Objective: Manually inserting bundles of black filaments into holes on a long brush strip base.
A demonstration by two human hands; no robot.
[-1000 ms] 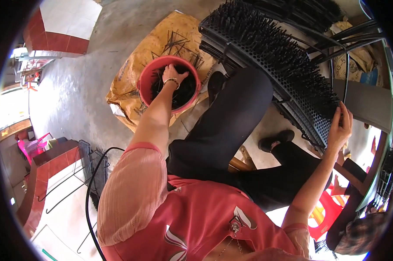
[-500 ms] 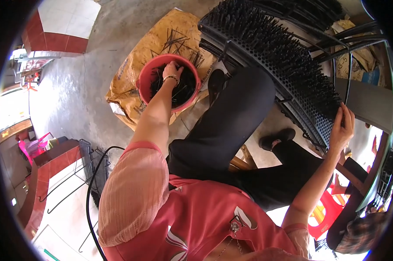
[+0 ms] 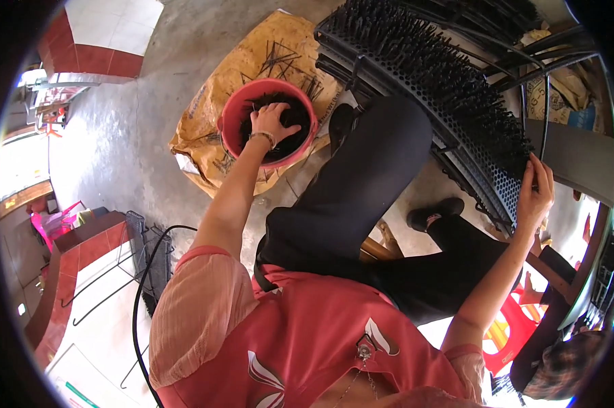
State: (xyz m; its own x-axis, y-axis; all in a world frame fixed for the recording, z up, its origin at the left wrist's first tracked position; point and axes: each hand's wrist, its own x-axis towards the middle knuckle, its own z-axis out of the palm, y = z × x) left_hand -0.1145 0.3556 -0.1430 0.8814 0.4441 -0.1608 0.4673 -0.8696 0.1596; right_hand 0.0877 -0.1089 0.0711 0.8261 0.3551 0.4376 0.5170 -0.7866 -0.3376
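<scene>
- We see the rods (image 3: pixel 290 144) at eleven o'clock, heaped in the bucket (image 3: pixel 232 119), which stands on the sack (image 3: pixel 245 58).
- Our left grip (image 3: pixel 271 124) is spread over that heap, thumb apart, and looks released; whether its tips touch the rods, we cannot tell.
- Our right grip (image 3: pixel 537 190), at three o'clock, is bent at the four o'clock end of the rack (image 3: pixel 437 112), beside its last upright rods; whether it pinches one, we cannot tell.
- We judge each rod thin, light and fairly stiff, since those on the rack stand up, though many lean; slipperiness we cannot judge.
- We would hold a rod near one end, thumb against forefinger, and expect some tangling in the heap.
- We judge the loaded rack rigid and heavier, best held by its edges.
</scene>
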